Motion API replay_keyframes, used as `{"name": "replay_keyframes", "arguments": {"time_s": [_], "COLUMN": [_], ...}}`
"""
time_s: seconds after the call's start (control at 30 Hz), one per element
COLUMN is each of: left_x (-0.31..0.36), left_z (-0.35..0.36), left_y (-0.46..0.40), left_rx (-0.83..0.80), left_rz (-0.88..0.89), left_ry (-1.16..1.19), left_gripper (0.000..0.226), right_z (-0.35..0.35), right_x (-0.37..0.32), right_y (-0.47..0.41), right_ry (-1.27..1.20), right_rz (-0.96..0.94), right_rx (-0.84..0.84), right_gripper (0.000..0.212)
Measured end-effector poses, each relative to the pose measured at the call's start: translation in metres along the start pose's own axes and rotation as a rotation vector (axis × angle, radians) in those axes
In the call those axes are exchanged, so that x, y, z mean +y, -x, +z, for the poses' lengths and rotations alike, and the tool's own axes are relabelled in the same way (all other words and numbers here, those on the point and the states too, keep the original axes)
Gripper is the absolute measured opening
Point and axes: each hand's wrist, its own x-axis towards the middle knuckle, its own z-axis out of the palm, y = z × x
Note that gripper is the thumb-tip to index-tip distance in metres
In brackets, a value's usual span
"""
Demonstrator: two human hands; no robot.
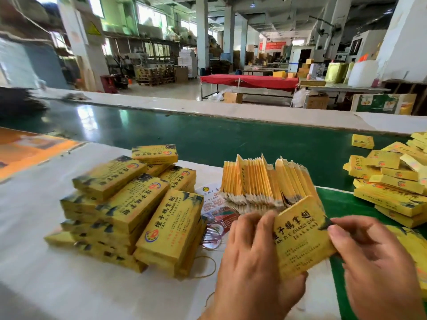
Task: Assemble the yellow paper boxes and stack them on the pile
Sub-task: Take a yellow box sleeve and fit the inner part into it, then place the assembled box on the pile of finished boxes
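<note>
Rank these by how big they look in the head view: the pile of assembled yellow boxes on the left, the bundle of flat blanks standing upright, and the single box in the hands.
1. pile of assembled yellow boxes
2. bundle of flat blanks
3. single box, though nearness to the camera enlarges it, so 2 and 3 are close.

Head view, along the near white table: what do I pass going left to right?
Pile of assembled yellow boxes → printed leaflet → left hand → flat yellow box held in both hands → right hand.
</note>
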Motion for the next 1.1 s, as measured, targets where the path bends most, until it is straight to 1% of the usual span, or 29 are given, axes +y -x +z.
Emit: {"name": "replay_keyframes", "arguments": {"time_s": [0.07,0.13,0.17,0.2,0.23,0.27,0.3,0.33,0.37,0.4,0.43,0.47,0.5,0.53,0.6,0.7,0.87,1.0,1.1], "left_x": [-0.006,-0.015,-0.021,-0.029,-0.039,-0.055,-0.066,-0.077,-0.089,-0.098,-0.104,-0.114,-0.121,-0.127,-0.135,-0.141,-0.145,-0.145,-0.142], "left_z": [-0.022,-0.044,-0.058,-0.069,-0.082,-0.093,-0.106,-0.115,-0.127,-0.138,-0.148,-0.151,-0.155,-0.156,-0.154,-0.147,-0.132,-0.128,-0.126], "left_y": [0.018,0.045,0.063,0.072,0.083,0.091,0.098,0.102,0.110,0.118,0.122,0.130,0.139,0.136,0.133,0.129,0.124,0.113,0.108], "left_rx": [0.063,0.126,0.119,0.090,0.071,0.053,0.091,0.142,0.070,-0.045,-0.124,-0.175,-0.222,-0.222,-0.168,-0.087,-0.039,-0.061,-0.035], "left_rz": [-0.042,-0.050,-0.048,-0.037,-0.026,-0.026,-0.037,-0.068,-0.046,-0.043,-0.067,-0.076,-0.110,-0.132,-0.133,-0.126,-0.212,-0.254,-0.229], "left_ry": [0.041,0.055,0.024,-0.006,-0.045,-0.051,-0.066,-0.191,-0.195,-0.143,-0.200,-0.217,-0.215,-0.190,-0.179,-0.227,-0.236,-0.235,-0.234], "left_gripper": [0.089,0.082,0.076,0.067,0.053,0.032,0.017,0.019,0.015,0.019,0.038,0.052,0.058,0.057,0.048,0.038,0.039,0.040,0.042], "right_z": [0.002,0.001,0.000,0.000,0.000,0.001,0.002,0.004,0.005,0.006,0.006,0.006,0.006,0.006,0.006,0.004,0.001,0.001,0.001], "right_x": [-0.001,0.001,0.003,0.005,0.006,0.005,0.006,0.007,0.008,0.008,0.008,0.008,0.007,0.007,0.006,0.006,0.010,0.011,0.007], "right_y": [-0.002,-0.006,-0.008,-0.009,-0.010,-0.009,-0.009,-0.008,-0.008,-0.008,-0.007,-0.007,-0.007,-0.006,-0.006,-0.006,-0.006,-0.004,-0.002], "right_ry": [-0.099,-0.172,-0.196,-0.203,-0.201,-0.198,-0.195,-0.189,-0.184,-0.183,-0.185,-0.189,-0.192,-0.190,-0.185,-0.183,-0.158,-0.080,-0.023], "right_rz": [0.033,0.065,0.081,0.094,0.102,0.109,0.112,0.111,0.110,0.113,0.118,0.122,0.125,0.125,0.136,0.153,0.140,0.097,0.066], "right_rx": [-0.064,-0.122,-0.148,-0.166,-0.179,-0.188,-0.195,-0.196,-0.199,-0.206,-0.214,-0.218,-0.223,-0.229,-0.237,-0.222,-0.201,-0.196,-0.179], "right_gripper": [0.059,0.061,0.061,0.060,0.060,0.059,0.057,0.056,0.055,0.055,0.055,0.055,0.055,0.055,0.057,0.059,0.056,0.056,0.052]}}
